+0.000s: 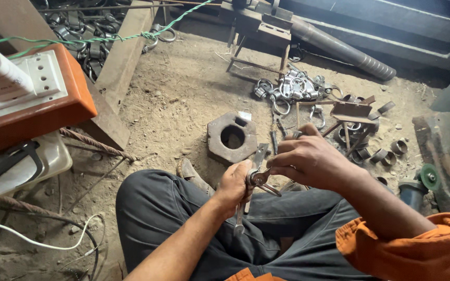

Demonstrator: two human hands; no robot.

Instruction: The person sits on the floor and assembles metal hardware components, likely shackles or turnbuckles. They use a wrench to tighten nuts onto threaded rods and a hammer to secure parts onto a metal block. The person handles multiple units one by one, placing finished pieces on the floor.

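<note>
Metal clamp piece (259,178), a small curved steel part with a loop, sits between both hands just above the person's lap, on the near side of the hexagonal iron block (232,137) lying on the dirt floor. In the head view, the left hand (234,187) is clenched around a flat steel wrench (247,200) whose long axis runs steeply, from near the block's lower right corner down toward the dark trousers. The right hand (308,158) comes in from the right of the block with its fingers (282,169) curled and pinching the clamp piece from the right side; the piece thus lies to the left of those fingertips and right at the left hand's thumb, so both hands touch it, the left one slightly nearer the body.

Everything looks like raw, dull steel, scuffed and greyish. The block is thick, rusty brown, with a round hole through its middle. Beyond the block, up and to the right, lies a heap of shiny shackles (292,88) and, further right, short cut pipe rings (386,153). Far left of the block stands an orange-edged board with a white socket strip (27,83). The floor is sandy and loose.
</note>
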